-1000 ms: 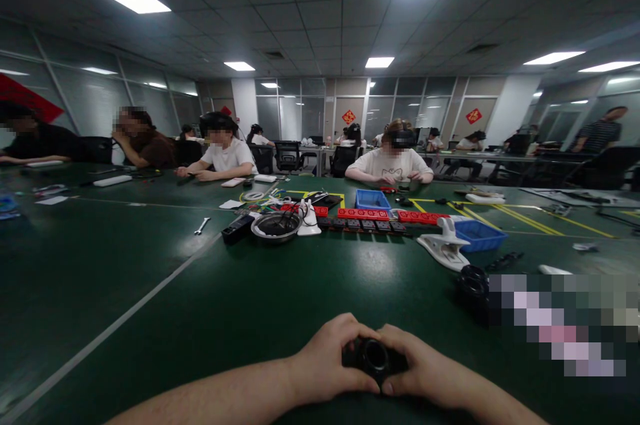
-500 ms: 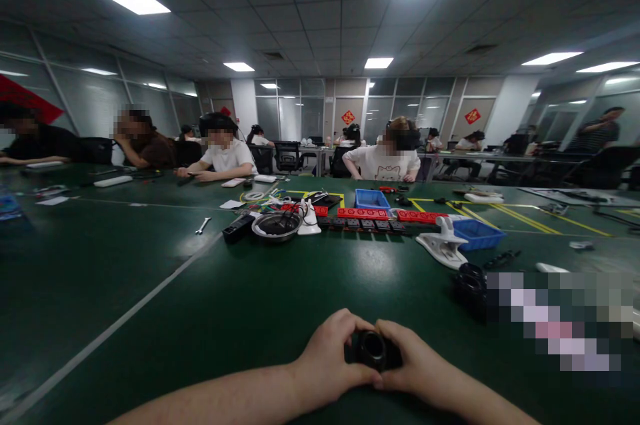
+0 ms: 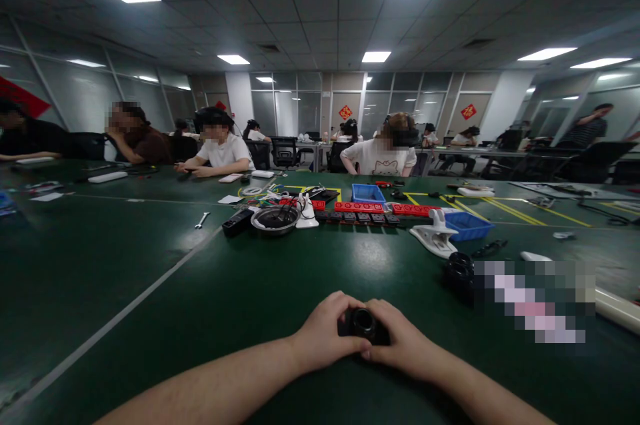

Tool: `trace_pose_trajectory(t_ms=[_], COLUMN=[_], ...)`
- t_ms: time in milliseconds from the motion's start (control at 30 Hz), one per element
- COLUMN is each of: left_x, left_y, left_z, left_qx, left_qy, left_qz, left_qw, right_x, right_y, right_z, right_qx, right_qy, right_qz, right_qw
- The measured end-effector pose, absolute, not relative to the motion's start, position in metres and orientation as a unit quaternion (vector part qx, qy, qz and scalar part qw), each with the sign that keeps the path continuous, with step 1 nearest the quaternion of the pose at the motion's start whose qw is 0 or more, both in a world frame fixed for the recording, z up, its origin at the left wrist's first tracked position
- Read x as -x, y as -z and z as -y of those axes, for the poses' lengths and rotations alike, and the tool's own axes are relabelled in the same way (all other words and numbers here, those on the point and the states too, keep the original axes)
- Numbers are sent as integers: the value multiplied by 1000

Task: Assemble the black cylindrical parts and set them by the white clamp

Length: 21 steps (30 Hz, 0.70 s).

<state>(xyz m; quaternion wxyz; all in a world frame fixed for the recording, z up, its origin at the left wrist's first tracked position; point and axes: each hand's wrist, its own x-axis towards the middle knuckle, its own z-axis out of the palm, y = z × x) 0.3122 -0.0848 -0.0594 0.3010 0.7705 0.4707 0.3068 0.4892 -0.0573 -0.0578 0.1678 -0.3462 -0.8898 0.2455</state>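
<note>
Both of my hands are curled around a small black part (image 3: 363,323) with a round hollow opening that faces up towards me. My left hand (image 3: 325,330) grips it from the left, with the thumb along its near side. From the right, my right hand (image 3: 403,337) closes on it, and the two thumbs meet in front. The fingers cover much of the part's sides, so its full shape is hidden. It is low over, or resting on, the green tabletop (image 3: 280,278); I cannot tell which.
Beyond my hands are a metal bowl (image 3: 275,228), a white clip-like stand (image 3: 433,242), blue bins (image 3: 467,228), red socket strips (image 3: 359,207) and a wrench (image 3: 202,220). A black coiled object (image 3: 459,272) lies to the right. Several people sit across the table.
The whole view has shifted slightly, so the hands and tabletop items appear a little higher and further left. Both hands keep their hold on the black part.
</note>
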Motion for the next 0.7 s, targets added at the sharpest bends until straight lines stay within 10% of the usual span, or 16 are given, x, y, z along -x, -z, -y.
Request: trace_pose_trajectory(t_ms=[700], left_x=[-309], left_y=[45], left_z=[85], left_qx=[-797], left_qy=[-256], left_qz=[-453], left_qw=[308], right_x=[-497], right_y=[52], right_z=[45], right_qx=[301], right_qy=[-342], right_qz=[880], right_qw=[134])
